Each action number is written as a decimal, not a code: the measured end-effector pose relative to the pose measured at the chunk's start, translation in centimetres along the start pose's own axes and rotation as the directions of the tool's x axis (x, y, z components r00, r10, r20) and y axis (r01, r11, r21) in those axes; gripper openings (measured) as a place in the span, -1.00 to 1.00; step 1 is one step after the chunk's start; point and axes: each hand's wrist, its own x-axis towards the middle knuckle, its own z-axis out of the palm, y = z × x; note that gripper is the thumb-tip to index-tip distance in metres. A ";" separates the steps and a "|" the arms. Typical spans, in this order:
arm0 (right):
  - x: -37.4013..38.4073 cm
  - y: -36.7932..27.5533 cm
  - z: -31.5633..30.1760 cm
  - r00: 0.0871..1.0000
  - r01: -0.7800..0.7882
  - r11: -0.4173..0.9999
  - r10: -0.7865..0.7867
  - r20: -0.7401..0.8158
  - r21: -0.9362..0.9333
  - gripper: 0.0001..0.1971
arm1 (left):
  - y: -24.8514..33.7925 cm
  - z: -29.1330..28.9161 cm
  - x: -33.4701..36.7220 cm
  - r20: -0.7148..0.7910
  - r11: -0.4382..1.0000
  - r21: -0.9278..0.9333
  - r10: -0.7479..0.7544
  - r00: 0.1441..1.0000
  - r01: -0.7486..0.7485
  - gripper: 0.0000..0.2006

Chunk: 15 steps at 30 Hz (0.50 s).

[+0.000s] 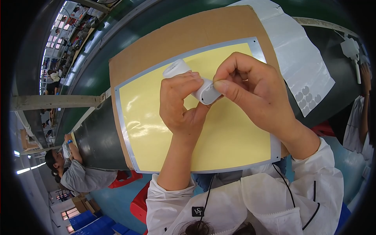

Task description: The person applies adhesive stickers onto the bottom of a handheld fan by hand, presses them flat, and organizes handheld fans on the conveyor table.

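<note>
A white plastic cylinder-shaped part (208,93) lies tilted across my left hand (177,105), whose fingers and thumb wrap round its middle. One open-looking round end points up and left; the other end, with a small dark mark, faces my right hand (256,92). Thumb and forefinger of that hand are pinched together right at this end, touching it. Whatever sits between those fingertips is too small or hidden to make out. Both hands are above a yellow sheet (152,145) with a grey border.
Brown cardboard (156,43) lies under the yellow sheet. To the right, a white backing sheet (301,51) carries several round grey stickers (307,97). A white device (350,49) rests at the far right, near another person's arm (366,78). A seated person (84,176) is at left.
</note>
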 end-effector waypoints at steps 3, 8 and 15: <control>0.0 0.1 0.0 1.000 0.002 1.000 -0.002 -0.002 -0.005 -0.92 | 0.0 -0.1 -0.1 0.002 1.000 0.016 0.000 1.000 0.000 -0.55; 0.0 0.1 0.0 1.000 0.001 1.000 -0.001 -0.002 -0.004 -0.92 | 0.0 0.0 0.0 -0.002 1.000 0.015 0.006 1.000 -0.006 -0.56; -0.1 0.0 0.1 1.000 0.009 1.000 -0.009 -0.010 -0.018 -0.91 | -0.1 -0.1 -0.1 0.008 1.000 0.013 0.007 1.000 -0.007 -0.57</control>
